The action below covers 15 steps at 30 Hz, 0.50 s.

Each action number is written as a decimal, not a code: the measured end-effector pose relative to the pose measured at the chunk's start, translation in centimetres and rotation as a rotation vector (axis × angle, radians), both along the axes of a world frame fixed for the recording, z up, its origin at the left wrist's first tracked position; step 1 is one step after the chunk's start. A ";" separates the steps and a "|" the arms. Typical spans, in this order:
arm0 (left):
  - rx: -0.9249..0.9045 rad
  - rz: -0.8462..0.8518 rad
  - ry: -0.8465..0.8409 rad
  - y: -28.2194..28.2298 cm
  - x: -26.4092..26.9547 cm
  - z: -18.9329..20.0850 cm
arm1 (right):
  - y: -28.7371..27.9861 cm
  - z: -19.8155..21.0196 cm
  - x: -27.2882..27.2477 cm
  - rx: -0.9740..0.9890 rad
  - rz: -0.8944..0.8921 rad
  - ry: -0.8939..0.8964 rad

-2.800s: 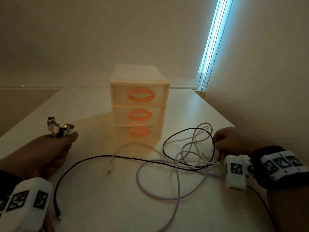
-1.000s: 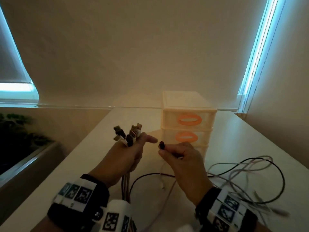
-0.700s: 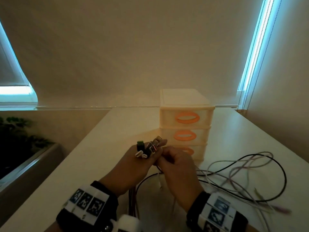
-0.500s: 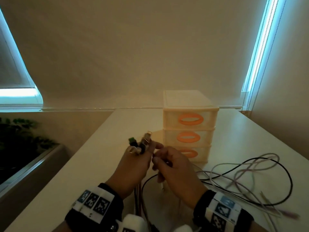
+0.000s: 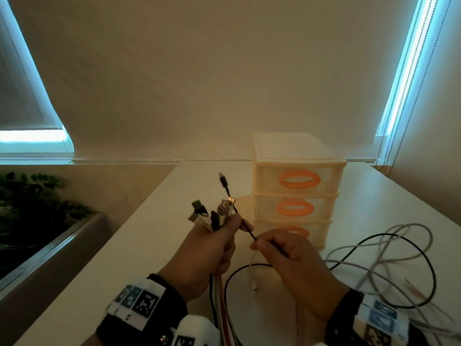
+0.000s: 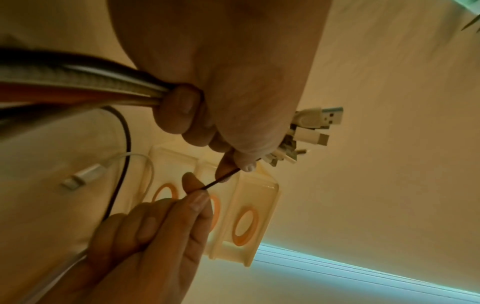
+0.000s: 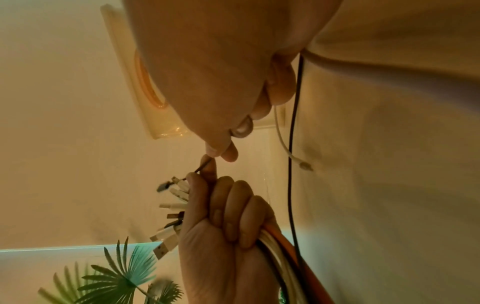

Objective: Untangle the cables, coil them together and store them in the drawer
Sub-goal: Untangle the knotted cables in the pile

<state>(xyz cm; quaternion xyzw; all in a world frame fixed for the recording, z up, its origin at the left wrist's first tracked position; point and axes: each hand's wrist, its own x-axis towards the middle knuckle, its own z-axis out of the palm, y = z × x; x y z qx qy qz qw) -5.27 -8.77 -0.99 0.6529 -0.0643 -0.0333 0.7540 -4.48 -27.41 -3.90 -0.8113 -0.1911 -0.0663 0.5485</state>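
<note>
My left hand (image 5: 219, 236) is held above the table and grips a bundle of cables (image 6: 78, 82), whose plugs (image 5: 212, 216) stick up out of the fist. A thin black cable (image 5: 245, 228) passes between the left thumb and forefinger, and its plug (image 5: 222, 180) stands above the others. My right hand (image 5: 259, 244) pinches this black cable a short way to the right of the left hand. The cream three-drawer unit (image 5: 296, 151) with orange handles stands behind the hands, all drawers shut.
Loose loops of black, white and pale cable (image 5: 379, 255) lie on the table at the right. A white cable end (image 5: 254, 288) lies below the hands. The table's left edge (image 5: 139, 208) drops to a planter with green leaves (image 5: 37, 196).
My right hand carried the black cable's end from the table to my left hand. In the last half second it slid back along the cable; the black plug now stands above the bundle.
</note>
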 end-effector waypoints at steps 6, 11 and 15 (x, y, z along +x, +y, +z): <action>-0.139 0.034 0.032 0.2 -0.2 0.9 | 0.0 0.5 -0.8 -0.060 0.016 -0.017; -0.280 0.153 0.048 0.2 0.0 1.0 | 0.0 0.7 -1.0 -0.018 0.016 0.005; -0.307 0.235 -0.022 0.1 0.2 1.0 | -0.1 0.7 -1.0 0.060 -0.013 0.021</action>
